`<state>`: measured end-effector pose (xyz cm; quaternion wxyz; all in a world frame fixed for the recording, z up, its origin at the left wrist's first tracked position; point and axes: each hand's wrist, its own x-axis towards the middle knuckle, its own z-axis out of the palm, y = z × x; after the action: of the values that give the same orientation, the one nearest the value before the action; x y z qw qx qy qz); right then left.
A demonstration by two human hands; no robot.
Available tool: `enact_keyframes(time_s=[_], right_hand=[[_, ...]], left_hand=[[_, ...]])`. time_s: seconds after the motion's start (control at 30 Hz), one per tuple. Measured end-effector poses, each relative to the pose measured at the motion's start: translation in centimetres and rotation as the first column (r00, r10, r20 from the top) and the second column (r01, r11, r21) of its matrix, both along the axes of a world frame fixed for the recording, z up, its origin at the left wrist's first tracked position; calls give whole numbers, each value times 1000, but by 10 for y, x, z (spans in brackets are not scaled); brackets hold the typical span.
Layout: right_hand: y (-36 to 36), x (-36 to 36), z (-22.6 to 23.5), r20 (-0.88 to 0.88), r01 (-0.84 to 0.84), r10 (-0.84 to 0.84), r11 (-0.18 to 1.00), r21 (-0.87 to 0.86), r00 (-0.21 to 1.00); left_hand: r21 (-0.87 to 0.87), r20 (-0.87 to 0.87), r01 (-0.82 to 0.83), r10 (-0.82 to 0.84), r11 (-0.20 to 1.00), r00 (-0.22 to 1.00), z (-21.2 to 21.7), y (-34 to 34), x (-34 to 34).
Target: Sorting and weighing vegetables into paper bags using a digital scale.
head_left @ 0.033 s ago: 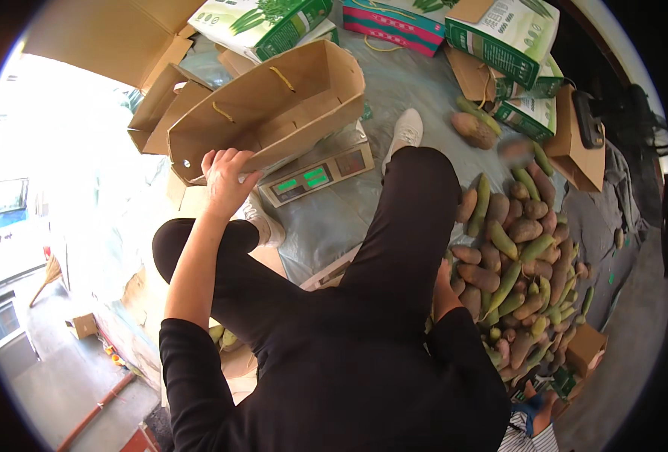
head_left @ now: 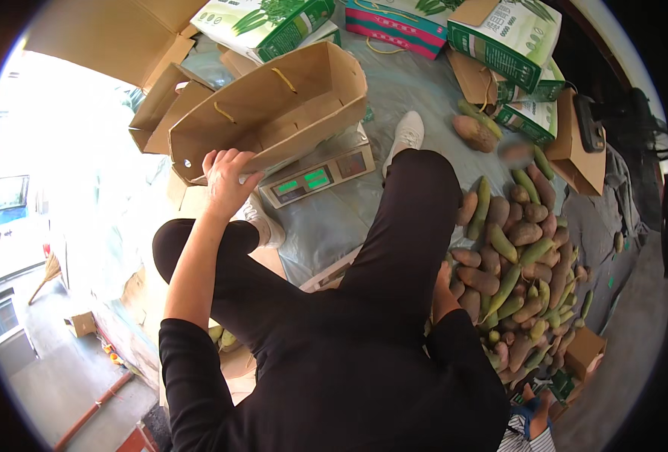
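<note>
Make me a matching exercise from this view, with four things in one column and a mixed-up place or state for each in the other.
Column one:
1. Left hand
2. Scale
3. Broom
4. Right hand

Column two:
A. At the far left of the view
B. Beside the heap of vegetables, partly hidden by the leg
C. Holding the edge of the open cardboard box
D. Showing lit green displays

Right pairs: 1-C, 2-D, 3-A, 4-B.
</note>
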<state>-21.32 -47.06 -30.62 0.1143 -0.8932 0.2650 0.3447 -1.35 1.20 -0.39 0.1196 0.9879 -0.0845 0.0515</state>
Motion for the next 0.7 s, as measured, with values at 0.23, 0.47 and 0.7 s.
enact_keyframes(time_s=[0.23, 0.47, 0.7], right_hand=[[-4, -5, 31, -42, 137, -136, 990, 19, 990], [-5, -15, 14, -3, -52, 52, 999, 4, 999], [-52, -17, -6, -2, -21, 21, 1000, 10, 1000]], left_hand=[[-95, 39, 84, -81, 992, 996, -4, -6, 9], [-109, 20, 47, -45, 993, 999, -2, -11, 11], [-110, 1, 48, -48, 993, 999, -4, -13, 18]])
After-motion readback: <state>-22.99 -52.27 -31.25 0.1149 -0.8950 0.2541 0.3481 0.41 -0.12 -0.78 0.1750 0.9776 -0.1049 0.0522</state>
